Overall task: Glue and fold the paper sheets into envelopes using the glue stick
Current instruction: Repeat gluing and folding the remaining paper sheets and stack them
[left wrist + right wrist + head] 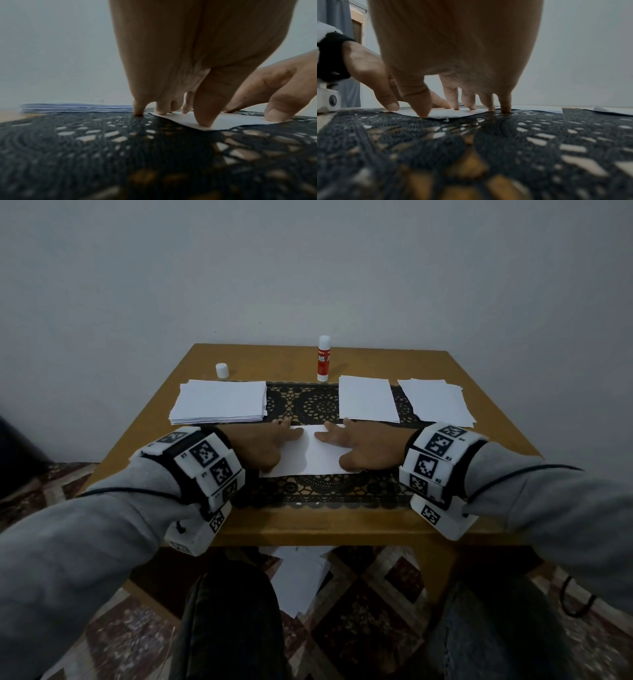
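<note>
Here, both hands press flat on a folded white paper [310, 451] that lies on the black lace mat [318, 405] in the middle of the wooden bench [496, 419]. The left hand [265, 441] holds down its left end with straight fingers [204, 108], gripping nothing. The right hand [363, 446] does the same at the right end. The glue stick [323, 358] stands open at the back of the bench. Its white cap [222, 370] sits well apart to the left. A stack of paper sheets [219, 402] lies at the left, and more sheets [368, 398] lie at the right.

- Folded sheet [310, 451] lies on the mat [318, 405], between left hand [263, 445] and right hand [363, 444].
- Paper stack [219, 402] sits just beyond the left hand.
- Glue stick [323, 358] stands behind both hands.
</note>
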`<state>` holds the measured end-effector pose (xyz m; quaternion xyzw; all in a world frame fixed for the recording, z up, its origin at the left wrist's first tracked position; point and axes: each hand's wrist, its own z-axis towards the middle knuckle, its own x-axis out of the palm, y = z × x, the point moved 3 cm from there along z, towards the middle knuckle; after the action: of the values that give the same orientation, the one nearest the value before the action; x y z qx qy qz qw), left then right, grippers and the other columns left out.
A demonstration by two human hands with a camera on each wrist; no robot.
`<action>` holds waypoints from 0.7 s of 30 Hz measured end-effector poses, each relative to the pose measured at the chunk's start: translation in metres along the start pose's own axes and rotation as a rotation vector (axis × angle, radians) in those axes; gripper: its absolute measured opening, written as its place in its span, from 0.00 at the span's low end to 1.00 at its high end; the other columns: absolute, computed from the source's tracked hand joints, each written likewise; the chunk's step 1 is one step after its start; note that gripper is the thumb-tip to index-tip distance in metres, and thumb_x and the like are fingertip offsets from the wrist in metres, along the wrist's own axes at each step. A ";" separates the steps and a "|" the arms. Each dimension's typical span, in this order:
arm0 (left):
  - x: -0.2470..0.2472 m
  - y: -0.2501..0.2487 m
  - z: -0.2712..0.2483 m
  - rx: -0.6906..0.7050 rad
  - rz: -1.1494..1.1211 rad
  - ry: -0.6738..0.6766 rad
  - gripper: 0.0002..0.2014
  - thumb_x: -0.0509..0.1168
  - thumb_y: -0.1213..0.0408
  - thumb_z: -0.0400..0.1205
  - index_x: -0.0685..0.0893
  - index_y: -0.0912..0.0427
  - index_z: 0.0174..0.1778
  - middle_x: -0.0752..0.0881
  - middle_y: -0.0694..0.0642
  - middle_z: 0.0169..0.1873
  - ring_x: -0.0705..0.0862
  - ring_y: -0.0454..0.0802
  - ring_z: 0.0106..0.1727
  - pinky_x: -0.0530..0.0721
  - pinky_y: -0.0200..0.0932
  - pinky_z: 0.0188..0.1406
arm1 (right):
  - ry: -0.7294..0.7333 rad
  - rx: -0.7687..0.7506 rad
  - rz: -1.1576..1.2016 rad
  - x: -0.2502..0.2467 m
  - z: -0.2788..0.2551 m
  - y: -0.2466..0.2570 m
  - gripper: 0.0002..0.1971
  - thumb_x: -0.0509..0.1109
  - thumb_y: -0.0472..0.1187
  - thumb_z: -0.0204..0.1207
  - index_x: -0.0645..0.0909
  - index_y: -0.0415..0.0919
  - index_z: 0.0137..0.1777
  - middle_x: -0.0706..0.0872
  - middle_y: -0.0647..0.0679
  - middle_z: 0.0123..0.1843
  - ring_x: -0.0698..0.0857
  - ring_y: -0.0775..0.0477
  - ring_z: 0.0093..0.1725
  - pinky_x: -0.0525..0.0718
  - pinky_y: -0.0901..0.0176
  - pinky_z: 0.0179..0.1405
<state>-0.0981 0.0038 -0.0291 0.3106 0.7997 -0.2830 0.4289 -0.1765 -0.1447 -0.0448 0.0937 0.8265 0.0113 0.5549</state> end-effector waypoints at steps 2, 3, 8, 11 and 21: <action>0.000 0.003 0.000 0.004 -0.034 -0.023 0.38 0.52 0.81 0.81 0.48 0.52 0.85 0.42 0.55 0.84 0.44 0.52 0.84 0.42 0.43 0.79 | 0.011 0.005 0.025 0.000 0.000 0.000 0.37 0.62 0.38 0.80 0.49 0.55 0.86 0.46 0.50 0.88 0.48 0.43 0.86 0.52 0.50 0.82; 0.001 0.004 0.001 -0.008 -0.056 -0.048 0.37 0.52 0.80 0.81 0.49 0.52 0.85 0.46 0.55 0.84 0.48 0.53 0.84 0.46 0.43 0.80 | 0.004 0.005 0.032 0.000 -0.001 0.000 0.37 0.62 0.37 0.81 0.50 0.55 0.86 0.46 0.50 0.88 0.48 0.44 0.86 0.52 0.51 0.82; -0.001 0.003 0.004 -0.033 -0.132 -0.214 0.32 0.62 0.65 0.83 0.58 0.53 0.83 0.64 0.57 0.80 0.66 0.56 0.78 0.65 0.44 0.74 | -0.125 0.016 -0.004 -0.004 -0.004 -0.003 0.31 0.60 0.50 0.85 0.56 0.46 0.85 0.54 0.45 0.87 0.58 0.43 0.84 0.57 0.56 0.79; 0.002 0.002 0.007 -0.040 -0.016 -0.119 0.34 0.61 0.54 0.85 0.53 0.54 0.84 0.53 0.55 0.84 0.58 0.55 0.82 0.59 0.47 0.78 | -0.044 -0.024 -0.075 0.000 -0.005 0.002 0.34 0.57 0.57 0.85 0.49 0.48 0.86 0.48 0.45 0.88 0.54 0.42 0.85 0.54 0.51 0.81; -0.003 0.013 0.017 -0.063 0.018 -0.318 0.29 0.67 0.54 0.80 0.70 0.57 0.76 0.71 0.60 0.72 0.70 0.58 0.72 0.73 0.54 0.70 | -0.181 -0.034 0.011 -0.001 0.000 -0.003 0.30 0.59 0.56 0.84 0.61 0.46 0.83 0.67 0.43 0.82 0.67 0.41 0.79 0.66 0.51 0.75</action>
<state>-0.0786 -0.0013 -0.0368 0.2555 0.7274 -0.2993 0.5621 -0.1765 -0.1477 -0.0442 0.0894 0.7721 0.0199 0.6289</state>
